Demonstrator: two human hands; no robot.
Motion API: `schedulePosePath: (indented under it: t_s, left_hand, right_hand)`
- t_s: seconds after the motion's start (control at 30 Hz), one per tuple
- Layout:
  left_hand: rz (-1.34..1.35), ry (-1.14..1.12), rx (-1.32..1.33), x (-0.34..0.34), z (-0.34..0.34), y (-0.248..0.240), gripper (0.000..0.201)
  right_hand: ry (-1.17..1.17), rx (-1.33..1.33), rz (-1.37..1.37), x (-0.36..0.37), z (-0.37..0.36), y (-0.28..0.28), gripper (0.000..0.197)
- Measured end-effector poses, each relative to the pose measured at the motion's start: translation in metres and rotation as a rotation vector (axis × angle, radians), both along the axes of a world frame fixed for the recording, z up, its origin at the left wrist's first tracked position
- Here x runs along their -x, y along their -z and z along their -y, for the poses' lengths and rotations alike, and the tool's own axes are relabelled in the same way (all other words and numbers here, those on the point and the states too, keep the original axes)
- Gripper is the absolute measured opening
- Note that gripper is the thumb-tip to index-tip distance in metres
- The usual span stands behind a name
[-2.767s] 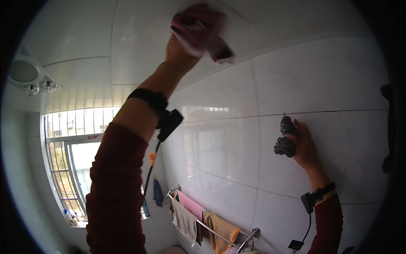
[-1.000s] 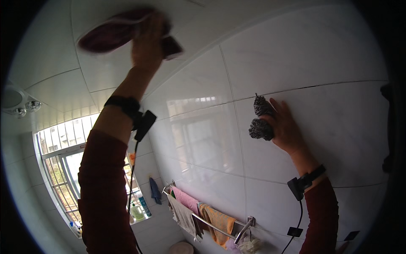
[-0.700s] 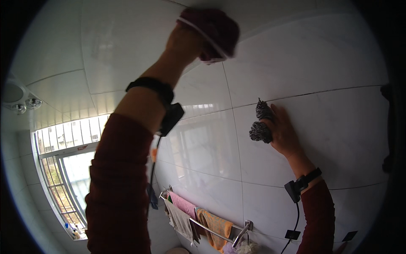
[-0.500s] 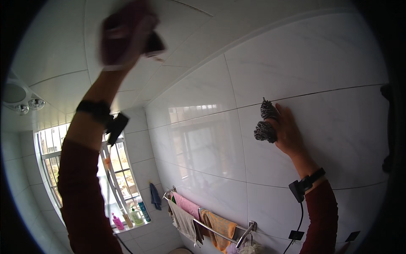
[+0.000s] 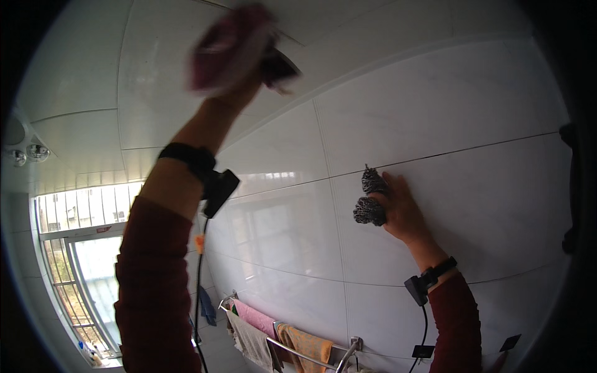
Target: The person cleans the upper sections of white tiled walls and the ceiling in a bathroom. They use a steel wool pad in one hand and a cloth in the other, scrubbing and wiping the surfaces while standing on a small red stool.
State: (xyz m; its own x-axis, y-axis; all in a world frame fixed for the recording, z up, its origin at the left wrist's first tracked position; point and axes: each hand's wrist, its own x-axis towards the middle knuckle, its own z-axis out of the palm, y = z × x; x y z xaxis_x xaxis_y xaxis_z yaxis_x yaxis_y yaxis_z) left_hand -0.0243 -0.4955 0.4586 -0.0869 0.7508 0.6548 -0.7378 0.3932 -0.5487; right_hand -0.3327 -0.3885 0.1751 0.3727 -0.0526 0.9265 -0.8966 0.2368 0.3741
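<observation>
My left hand (image 5: 244,89) reaches up to the pale ceiling panels (image 5: 168,68), its fingers mostly hidden behind a dark red and pinkish cloth (image 5: 225,53) blurred by motion. A small dark flat piece (image 5: 280,68) sticks out beside that hand. Lower on the right, my right hand (image 5: 403,214) rests against the white wall tiles (image 5: 423,99). Its fingers are closed round a grey, mesh-like steel wool scourer (image 5: 370,212), which bulges out in two clumps on either side of the thumb.
Below on the wall, a metal towel rack (image 5: 298,356) carries a pink towel (image 5: 254,317), a grey one (image 5: 249,339) and an orange one (image 5: 303,343). A barred window (image 5: 93,273) is at the left, near round ceiling lamps (image 5: 37,153). Black cables (image 5: 200,292) hang from my wrist straps.
My left hand and the cloth have swept to the right across the ceiling. The view has shifted; my right hand keeps its grip on the scourer against the wall.
</observation>
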Motion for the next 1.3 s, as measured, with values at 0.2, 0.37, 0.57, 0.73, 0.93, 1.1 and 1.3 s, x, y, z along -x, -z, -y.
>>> schedulePosePath:
  t_s: [0.2, 0.37, 0.57, 0.73, 0.93, 1.1, 1.3]
  left_hand:
    - [0.067, -0.325, -0.11, 0.047, -0.015, 0.023, 0.061]
    - [0.563, 0.533, 0.071, 0.013, -0.055, -0.01, 0.058]
    - [-0.164, -0.144, 0.262, 0.021, -0.081, -0.018, 0.059]
    - [0.067, -0.181, 0.167, 0.042, -0.051, 0.006, 0.052]
    - [0.609, 0.437, -0.33, 0.017, -0.085, -0.012, 0.061]
    - [-0.094, -0.099, 0.221, 0.027, -0.075, 0.005, 0.055]
    - [0.464, 0.411, -0.001, 0.024, -0.062, 0.002, 0.051]
  right_hand:
    - [-0.026, 0.026, 0.006, -0.003, -0.002, 0.001, 0.031]
    - [0.004, -0.056, 0.036, 0.001, 0.0, -0.001, 0.039]
    - [0.057, -0.076, -0.025, 0.001, -0.004, -0.003, 0.033]
    - [0.025, -0.036, -0.047, -0.001, -0.008, -0.004, 0.034]
    - [0.054, -0.019, -0.041, 0.001, -0.003, -0.003, 0.033]
    - [0.065, -0.066, 0.002, 0.002, -0.004, -0.002, 0.033]
    - [0.03, -0.082, -0.026, 0.003, -0.004, -0.007, 0.035]
